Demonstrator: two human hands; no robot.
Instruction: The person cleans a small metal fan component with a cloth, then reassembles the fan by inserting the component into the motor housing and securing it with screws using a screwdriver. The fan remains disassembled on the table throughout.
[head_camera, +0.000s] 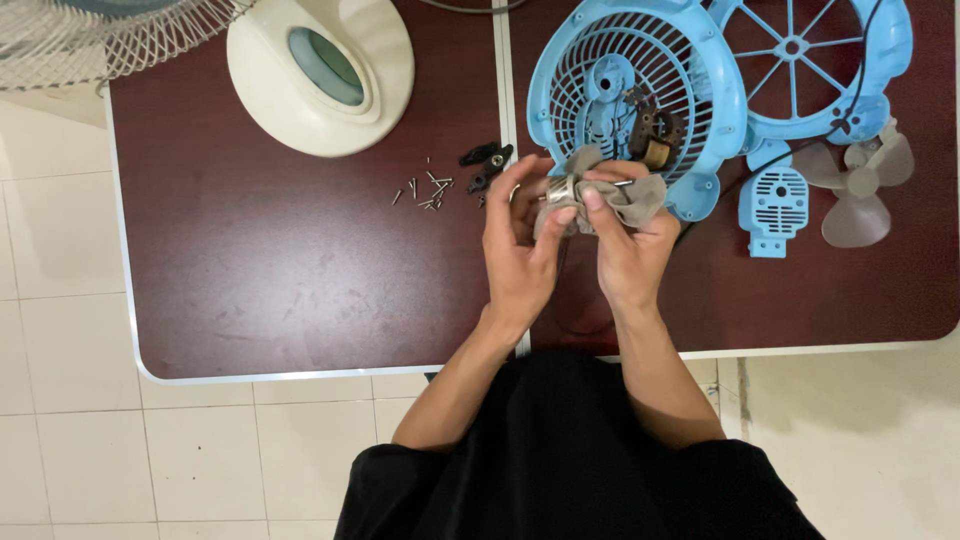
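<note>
Metal rotor (561, 190): mostly wrapped in the grey cloth (640, 198) and covered by fingers; only a silver band and thin shaft show.
Left hand (517, 250): palm side hidden.
Wire fan guard (110, 35): far left of the rotor, cut by the top edge.
Screws (428, 190): just left of the rotor, too small to count.
Blue grille ring (800, 60): right of the rotor, top clipped.

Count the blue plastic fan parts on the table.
3: the round rear grille housing above the hands, the spoked guard to its right, the small vented cover below them. Others may lie off-frame.
</note>
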